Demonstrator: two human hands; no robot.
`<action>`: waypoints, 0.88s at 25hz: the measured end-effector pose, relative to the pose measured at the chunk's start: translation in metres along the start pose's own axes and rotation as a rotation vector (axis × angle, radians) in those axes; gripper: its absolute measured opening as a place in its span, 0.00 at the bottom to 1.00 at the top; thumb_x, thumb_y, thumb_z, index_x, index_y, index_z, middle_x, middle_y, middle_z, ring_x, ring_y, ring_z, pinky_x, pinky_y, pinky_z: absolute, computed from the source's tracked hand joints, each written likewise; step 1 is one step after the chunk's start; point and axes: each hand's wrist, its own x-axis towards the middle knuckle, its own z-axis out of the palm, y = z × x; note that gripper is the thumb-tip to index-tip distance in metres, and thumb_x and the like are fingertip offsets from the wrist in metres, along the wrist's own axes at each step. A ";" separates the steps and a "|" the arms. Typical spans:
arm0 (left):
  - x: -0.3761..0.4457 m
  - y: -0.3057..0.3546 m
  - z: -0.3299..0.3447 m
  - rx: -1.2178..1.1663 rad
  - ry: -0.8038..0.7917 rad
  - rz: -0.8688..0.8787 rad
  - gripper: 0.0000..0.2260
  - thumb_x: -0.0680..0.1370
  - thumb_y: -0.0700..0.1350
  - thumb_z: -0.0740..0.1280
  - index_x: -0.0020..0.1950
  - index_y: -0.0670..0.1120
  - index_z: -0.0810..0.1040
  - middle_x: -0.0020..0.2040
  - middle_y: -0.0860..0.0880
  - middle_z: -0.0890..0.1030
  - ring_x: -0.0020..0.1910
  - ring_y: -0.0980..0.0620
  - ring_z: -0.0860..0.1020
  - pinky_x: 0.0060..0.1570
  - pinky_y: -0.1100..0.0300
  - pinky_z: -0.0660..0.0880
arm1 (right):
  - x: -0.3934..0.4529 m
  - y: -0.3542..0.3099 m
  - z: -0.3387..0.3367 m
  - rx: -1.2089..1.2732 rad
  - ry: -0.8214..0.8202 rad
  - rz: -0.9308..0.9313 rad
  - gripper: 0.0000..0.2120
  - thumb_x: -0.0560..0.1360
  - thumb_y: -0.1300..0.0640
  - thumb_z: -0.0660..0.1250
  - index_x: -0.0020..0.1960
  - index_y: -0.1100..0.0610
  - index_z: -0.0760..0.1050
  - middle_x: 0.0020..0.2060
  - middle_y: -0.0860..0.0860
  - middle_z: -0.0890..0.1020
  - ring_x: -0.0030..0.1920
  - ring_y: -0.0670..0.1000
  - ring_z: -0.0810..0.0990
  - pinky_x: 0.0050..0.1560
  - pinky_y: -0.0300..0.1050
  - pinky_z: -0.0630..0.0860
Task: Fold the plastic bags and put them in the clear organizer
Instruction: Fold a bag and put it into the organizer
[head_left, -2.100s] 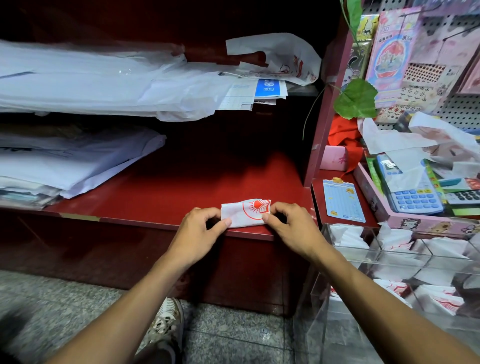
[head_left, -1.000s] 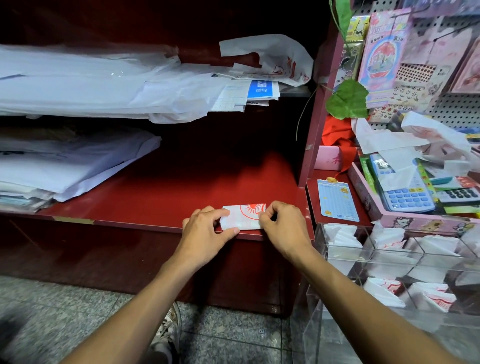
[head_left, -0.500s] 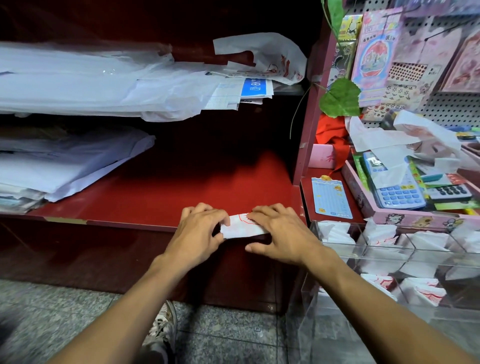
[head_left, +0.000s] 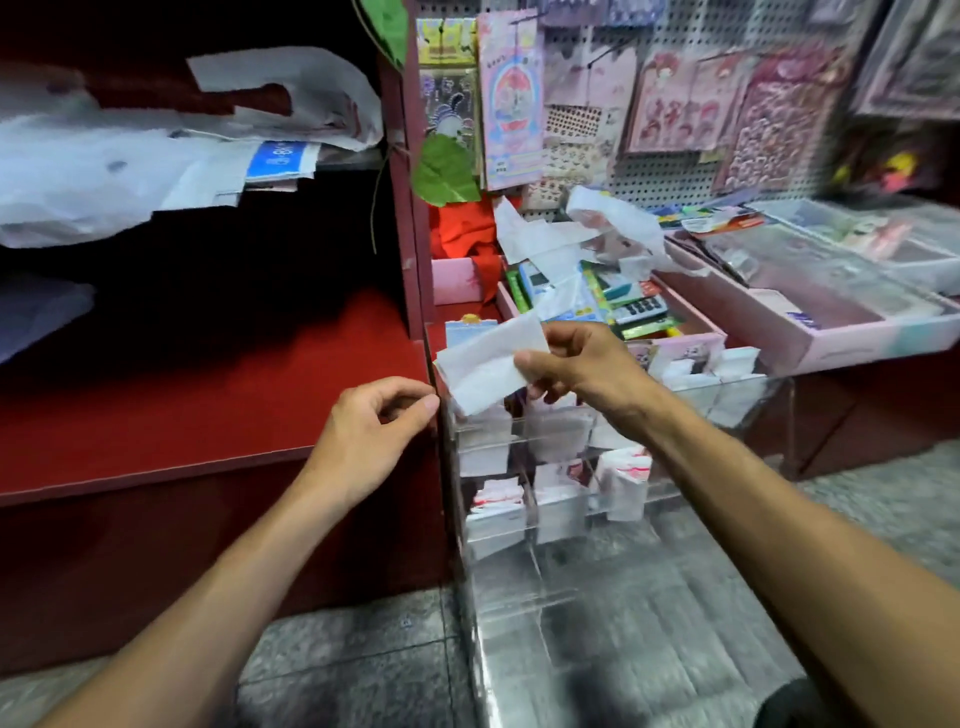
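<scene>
Right hand (head_left: 582, 371) pinches the folded plastic bag (head_left: 488, 364) between thumb and fingers, holding it in the air just above the clear organizer (head_left: 649, 597), likely to drop it into a compartment beside the bags already filed. Left hand (head_left: 371, 431) hangs loosely curled, holding nothing, over the red shelf (head_left: 182, 415).

I see the organizer (head_left: 597, 499) right of the shelf (head_left: 208, 395), bags (head_left: 623, 478) inside it, a tray (head_left: 810, 332) behind.
</scene>
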 end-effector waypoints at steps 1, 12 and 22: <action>0.001 0.007 0.017 -0.012 -0.022 -0.003 0.03 0.76 0.40 0.72 0.46 0.47 0.84 0.41 0.52 0.84 0.38 0.61 0.77 0.42 0.73 0.71 | -0.011 0.004 -0.026 -0.035 0.040 0.018 0.03 0.76 0.64 0.70 0.48 0.59 0.80 0.31 0.47 0.82 0.29 0.47 0.79 0.28 0.36 0.72; -0.016 0.044 0.152 0.095 -0.316 0.091 0.06 0.77 0.42 0.71 0.51 0.51 0.83 0.39 0.61 0.82 0.40 0.67 0.78 0.45 0.66 0.75 | -0.077 0.091 -0.185 -0.876 0.230 0.037 0.09 0.72 0.68 0.70 0.45 0.56 0.83 0.38 0.50 0.83 0.41 0.49 0.81 0.40 0.41 0.71; -0.004 0.033 0.160 0.098 -0.299 0.025 0.07 0.76 0.43 0.71 0.49 0.56 0.82 0.43 0.58 0.83 0.43 0.63 0.80 0.47 0.64 0.76 | -0.043 0.137 -0.169 -1.094 0.027 0.239 0.11 0.73 0.62 0.67 0.52 0.53 0.83 0.49 0.55 0.85 0.52 0.57 0.82 0.50 0.45 0.77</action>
